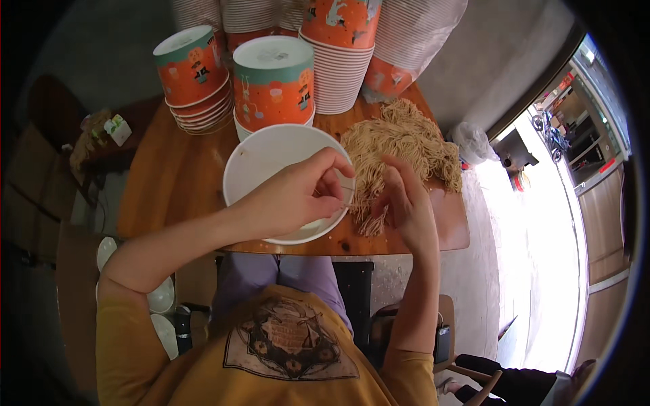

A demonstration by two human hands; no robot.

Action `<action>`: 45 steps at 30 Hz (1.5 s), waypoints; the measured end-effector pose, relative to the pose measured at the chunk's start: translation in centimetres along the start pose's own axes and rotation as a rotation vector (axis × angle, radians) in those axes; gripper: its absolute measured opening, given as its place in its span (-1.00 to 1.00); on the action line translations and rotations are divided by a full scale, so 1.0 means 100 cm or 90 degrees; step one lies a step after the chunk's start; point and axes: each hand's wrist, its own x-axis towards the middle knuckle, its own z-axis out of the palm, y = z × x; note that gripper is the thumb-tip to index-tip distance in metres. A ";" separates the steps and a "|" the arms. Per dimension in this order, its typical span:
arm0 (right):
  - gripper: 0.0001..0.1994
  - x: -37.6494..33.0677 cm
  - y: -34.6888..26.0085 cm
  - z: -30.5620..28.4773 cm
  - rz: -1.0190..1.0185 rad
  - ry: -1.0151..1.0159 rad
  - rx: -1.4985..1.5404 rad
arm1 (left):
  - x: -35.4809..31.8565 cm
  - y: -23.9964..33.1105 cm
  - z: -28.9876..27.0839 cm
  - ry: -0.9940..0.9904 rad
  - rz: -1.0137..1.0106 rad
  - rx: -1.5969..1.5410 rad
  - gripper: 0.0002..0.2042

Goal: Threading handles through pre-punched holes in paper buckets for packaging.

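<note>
In front of me a white paper tub (pixel 238 177) stands with its open mouth up, a small brown speck on its inner wall. My left hand (pixel 308 189) is over the tub's right rim, thumb and fingertips pinched together on a thin noodle strand. To its right, my right hand (pixel 408 206) hovers at the near edge of a heap of tan, dried-looking noodles (pixel 399 145), its fingers curled. Fine strands show between the two hands. What sits inside the right fingers is hidden.
Upside-down orange and green paper tubs (pixel 274 88) stand behind the white tub, with another stack (pixel 193 68) to their left. Taller nested stacks (pixel 338 74) and a plastic-wrapped stack (pixel 416 47) stand at the back. The wooden table (pixel 162 183) ends near my lap; a bright doorway lies right.
</note>
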 end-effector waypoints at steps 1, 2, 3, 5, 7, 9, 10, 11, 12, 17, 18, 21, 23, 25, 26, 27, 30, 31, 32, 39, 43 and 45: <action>-0.69 -0.002 -0.008 0.002 -0.029 -0.057 0.000 | 0.003 0.002 0.000 -0.008 0.006 0.013 -0.66; -0.71 -0.004 -0.013 0.005 -0.060 -0.115 -0.001 | 0.001 0.010 0.002 0.004 -0.027 0.071 -0.68; -0.76 -0.006 -0.008 0.012 -0.040 -0.129 0.075 | -0.002 0.006 0.002 0.014 -0.016 0.072 -0.68; -0.81 -0.014 -0.002 0.024 -0.136 -0.080 0.036 | -0.005 0.002 0.000 0.019 0.009 0.051 -0.67; -0.88 -0.021 -0.002 0.031 -0.217 -0.018 -0.049 | -0.008 0.003 -0.004 0.027 0.020 0.048 -0.66; -0.92 -0.023 0.006 0.034 -0.227 0.012 -0.070 | -0.007 0.003 -0.007 0.029 0.028 0.038 -0.65; -0.92 -0.025 0.004 0.037 -0.226 0.011 -0.069 | -0.008 0.000 -0.008 0.034 0.037 0.021 -0.68; -0.91 -0.028 0.000 0.040 -0.255 0.008 -0.079 | -0.009 -0.001 -0.008 0.040 0.047 0.005 -0.70; -0.89 -0.029 -0.002 0.044 -0.284 0.006 -0.089 | -0.010 -0.001 -0.010 0.039 0.046 0.004 -0.70; -0.80 -0.028 -0.005 0.042 -0.232 0.005 -0.113 | -0.009 0.005 -0.014 0.009 -0.033 0.042 -0.64; -0.71 -0.028 -0.012 0.043 -0.294 0.030 -0.245 | -0.010 0.001 -0.015 0.009 -0.016 0.060 -0.63; -0.44 -0.033 -0.035 0.053 -0.466 -0.004 -0.510 | -0.016 0.004 -0.018 0.012 -0.023 0.186 -0.60; -0.34 -0.032 -0.054 0.063 -0.577 -0.046 -0.569 | -0.016 0.004 -0.021 -0.029 0.000 0.138 -0.60; -0.35 -0.026 -0.062 0.063 -0.583 -0.026 -0.566 | -0.015 0.002 -0.028 -0.040 0.027 0.052 -0.64; -0.35 -0.023 -0.065 0.062 -0.596 -0.016 -0.555 | -0.015 0.002 -0.028 -0.017 0.031 0.099 -0.66; -0.43 -0.014 -0.056 0.054 -0.582 0.028 -0.463 | -0.015 0.006 -0.028 0.007 0.035 0.145 -0.67; -0.48 0.013 -0.048 0.013 -0.011 0.035 -0.560 | -0.016 0.001 -0.035 0.011 -0.081 0.121 -0.64; -0.47 0.006 -0.050 -0.009 -0.043 0.107 -0.534 | -0.022 -0.005 -0.040 -0.002 -0.062 0.097 -0.63; -0.40 0.018 -0.025 -0.035 0.137 0.248 -0.678 | -0.020 -0.003 -0.037 -0.008 -0.047 0.097 -0.64; -0.16 -0.023 0.152 -0.240 0.386 0.441 -0.771 | -0.016 0.000 -0.028 -0.008 0.009 0.149 -0.72; -0.47 -0.005 0.091 -0.142 0.051 0.081 -0.538 | -0.019 -0.001 -0.027 0.003 0.023 0.200 -0.72; -0.79 -0.014 -0.006 -0.007 -0.029 -0.097 -0.147 | -0.022 -0.007 -0.028 0.020 0.040 0.231 -0.71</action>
